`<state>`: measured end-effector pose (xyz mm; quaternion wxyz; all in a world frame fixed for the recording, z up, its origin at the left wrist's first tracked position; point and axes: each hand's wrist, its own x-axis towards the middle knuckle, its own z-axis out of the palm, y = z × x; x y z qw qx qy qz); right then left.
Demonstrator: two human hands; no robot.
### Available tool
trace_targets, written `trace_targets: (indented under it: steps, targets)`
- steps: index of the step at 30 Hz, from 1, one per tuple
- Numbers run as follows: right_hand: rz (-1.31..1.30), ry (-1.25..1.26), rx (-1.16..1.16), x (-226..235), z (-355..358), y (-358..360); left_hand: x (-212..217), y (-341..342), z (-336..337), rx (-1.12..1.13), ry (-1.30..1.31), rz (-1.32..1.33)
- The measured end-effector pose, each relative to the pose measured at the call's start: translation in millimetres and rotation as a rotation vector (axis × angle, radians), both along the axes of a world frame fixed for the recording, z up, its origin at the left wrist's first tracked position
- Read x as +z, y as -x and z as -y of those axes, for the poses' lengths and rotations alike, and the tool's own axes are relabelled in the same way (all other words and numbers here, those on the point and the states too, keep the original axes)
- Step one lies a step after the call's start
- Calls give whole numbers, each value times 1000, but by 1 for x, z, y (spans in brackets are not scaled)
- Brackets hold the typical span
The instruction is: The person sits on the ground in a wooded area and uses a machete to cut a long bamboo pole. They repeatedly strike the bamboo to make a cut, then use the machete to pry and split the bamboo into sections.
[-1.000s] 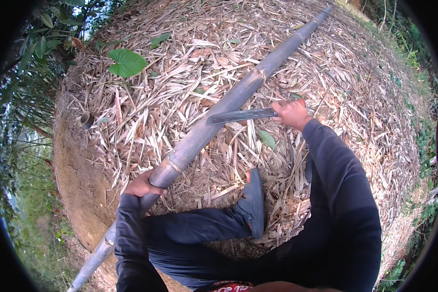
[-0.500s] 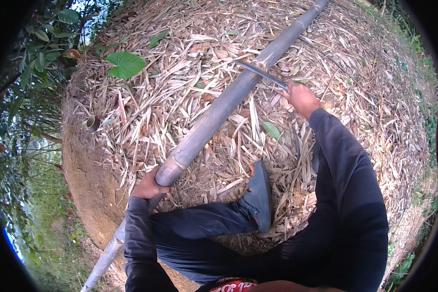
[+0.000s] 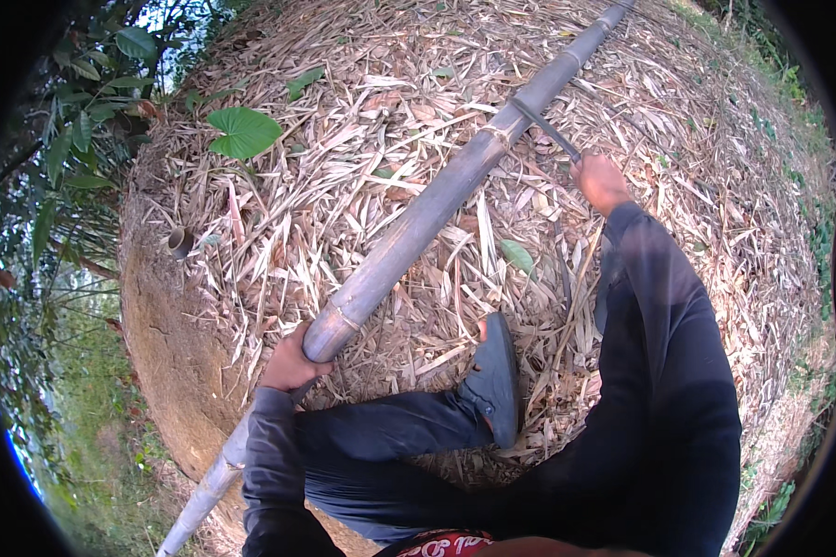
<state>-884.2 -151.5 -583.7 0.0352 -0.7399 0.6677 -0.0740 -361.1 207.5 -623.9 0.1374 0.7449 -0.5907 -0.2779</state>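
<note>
A long grey bamboo pole [image 3: 409, 234] slants from the lower left up to the far right, with raised rings along it. My left hand [image 3: 293, 362] is closed around its lower part, just below a ring. In my right hand [image 3: 602, 180] is a machete [image 3: 550, 130], its handle hidden by my fingers. The dark blade reaches left onto the pole, with its end at the pole's surface just beyond a far ring. Whether the edge is biting into the bamboo, I cannot tell.
Dry bamboo leaves [image 3: 437, 139] cover the sloping ground. A broad green leaf [image 3: 243, 133] lies at the left, above a short cut bamboo piece [image 3: 180, 242]. Bare soil [image 3: 172, 343] drops off toward bushes on the left. My grey shoe [image 3: 494, 381] is beside the pole.
My right hand has moved slightly right, and the machete has shifted up the pole, its blade now angled more steeply. My left hand keeps its hold, a little lower and to the right.
</note>
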Motion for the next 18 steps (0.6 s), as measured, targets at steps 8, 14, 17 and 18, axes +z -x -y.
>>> trace_targets:
  steps: [8,14,17,18]
  targets:
    - [-224,-32,521,-14,-55,-58,-2,1,-11,2,15,34]
    - [38,4,178,-6,-21,-37,1,14,-12,52,84,296]
    - [-120,-41,491,-14,-52,-45,2,17,-13,54,76,273]
    - [-208,17,550,-15,-48,-42,-4,14,-15,44,103,313]
